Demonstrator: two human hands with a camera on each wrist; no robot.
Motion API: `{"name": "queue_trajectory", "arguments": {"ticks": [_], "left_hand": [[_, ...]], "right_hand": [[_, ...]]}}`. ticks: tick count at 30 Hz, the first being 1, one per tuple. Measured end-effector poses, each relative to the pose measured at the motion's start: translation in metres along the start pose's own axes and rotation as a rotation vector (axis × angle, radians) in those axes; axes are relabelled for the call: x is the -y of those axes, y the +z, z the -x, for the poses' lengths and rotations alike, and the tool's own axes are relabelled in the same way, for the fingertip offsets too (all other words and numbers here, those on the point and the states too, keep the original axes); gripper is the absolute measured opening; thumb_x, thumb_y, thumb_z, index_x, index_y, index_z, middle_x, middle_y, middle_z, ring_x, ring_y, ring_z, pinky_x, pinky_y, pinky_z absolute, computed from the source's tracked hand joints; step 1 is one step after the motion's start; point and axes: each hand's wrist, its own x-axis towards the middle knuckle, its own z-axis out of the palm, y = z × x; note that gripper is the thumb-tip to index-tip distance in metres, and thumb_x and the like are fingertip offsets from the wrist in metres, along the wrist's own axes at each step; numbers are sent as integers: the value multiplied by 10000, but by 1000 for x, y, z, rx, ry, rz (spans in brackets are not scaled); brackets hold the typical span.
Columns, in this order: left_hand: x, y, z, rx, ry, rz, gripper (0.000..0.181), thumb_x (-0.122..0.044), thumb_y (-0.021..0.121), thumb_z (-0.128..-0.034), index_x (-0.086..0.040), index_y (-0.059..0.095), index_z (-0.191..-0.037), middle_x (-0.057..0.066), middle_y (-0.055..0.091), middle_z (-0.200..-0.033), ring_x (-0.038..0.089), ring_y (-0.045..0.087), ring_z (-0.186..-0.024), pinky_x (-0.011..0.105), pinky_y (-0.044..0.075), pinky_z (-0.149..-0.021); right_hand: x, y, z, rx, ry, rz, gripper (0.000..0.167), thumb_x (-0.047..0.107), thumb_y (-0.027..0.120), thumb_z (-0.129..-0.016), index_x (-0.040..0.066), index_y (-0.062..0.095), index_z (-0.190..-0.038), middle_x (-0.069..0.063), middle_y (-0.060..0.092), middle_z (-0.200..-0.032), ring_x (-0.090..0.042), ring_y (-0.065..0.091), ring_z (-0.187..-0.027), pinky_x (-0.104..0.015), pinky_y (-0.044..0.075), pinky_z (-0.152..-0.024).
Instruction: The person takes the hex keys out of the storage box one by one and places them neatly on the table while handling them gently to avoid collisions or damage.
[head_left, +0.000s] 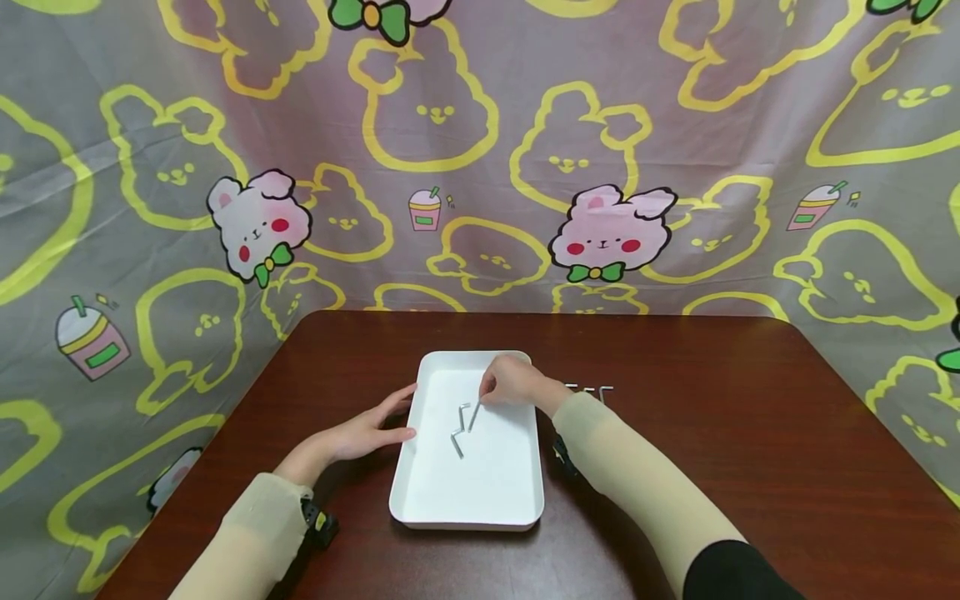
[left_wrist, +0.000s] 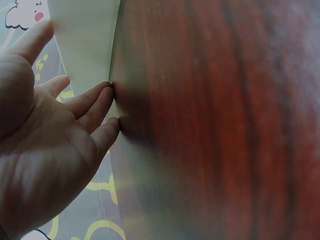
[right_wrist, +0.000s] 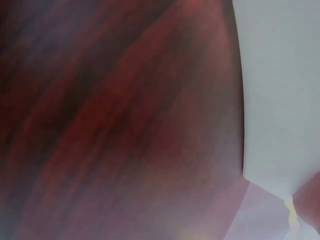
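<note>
A white rectangular tray [head_left: 472, 500] lies on the table. My left hand [head_left: 369, 430] rests against the tray's left side with fingers extended; in the left wrist view the fingertips [left_wrist: 111, 89] touch the tray's outer wall. Over the upper right of the tray, my right hand [head_left: 512, 382] pinches one end of a silver hex key [head_left: 475, 415], whose other end points down toward the tray floor. Just left of it, two more L-shaped hex keys lie in the tray, an upper one [head_left: 462, 417] and a lower one [head_left: 457, 447]. The right wrist view shows only a sliver of that hand.
Several more hex keys [head_left: 602, 393] lie on the table right of the tray, partly hidden behind my right forearm. The dark reddish wooden table [head_left: 720, 433] ends at the back against a patterned cloth [head_left: 465, 192].
</note>
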Motion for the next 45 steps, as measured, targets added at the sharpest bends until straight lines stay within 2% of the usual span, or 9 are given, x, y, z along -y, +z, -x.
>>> {"name": "queue_trajectory", "arguments": {"ticks": [9,19,26,29,38,45], "left_hand": [[-1,1,1,-2,-1,11,793,-268,623,-961,-167,120,-1566,201,262,-1544,376,216,-1415,628,167,-1074],[0,1,-1,-5,0,15,794,-283,626,-959,-177,124,-1566,198,259,-1546,372,218,-1415,624,163,-1077],[0,1,0,-1,7,22,804,-292,631,-955,-162,124,-1566,199,256,-1547,370,214,-1417,620,160,-1080],[0,1,0,0,7,21,809,-298,633,-953,-161,122,-1566,200,254,-1548,370,214,-1416,620,161,-1080],[1,2,0,-5,1,16,792,-275,625,-961,-161,124,-1565,204,257,-1544,376,219,-1413,621,167,-1077],[-1,2,1,-6,7,8,806,-302,630,-956,-156,123,-1565,206,261,-1543,374,224,-1412,618,172,-1076]], "right_hand": [[-4,2,1,4,0,-4,90,140,791,-817,165,746,-744,119,625,-680,-54,526,-646,-225,453,-656],[-8,-4,2,-4,-78,-51,79,110,784,-811,118,746,-743,89,634,-671,-58,516,-623,-224,448,-640],[-6,-8,4,5,-29,-85,70,147,799,-816,131,756,-763,97,623,-664,-84,521,-644,-218,446,-638],[-6,-10,5,7,-41,-97,63,139,797,-818,128,758,-770,95,631,-673,-87,523,-650,-222,448,-645],[-7,-24,10,-37,-145,-158,40,66,793,-799,79,756,-790,57,681,-735,-65,567,-649,-219,482,-639],[-5,-38,17,-4,-125,-175,45,59,786,-806,86,762,-833,61,684,-761,-81,582,-680,-230,499,-670]]}}
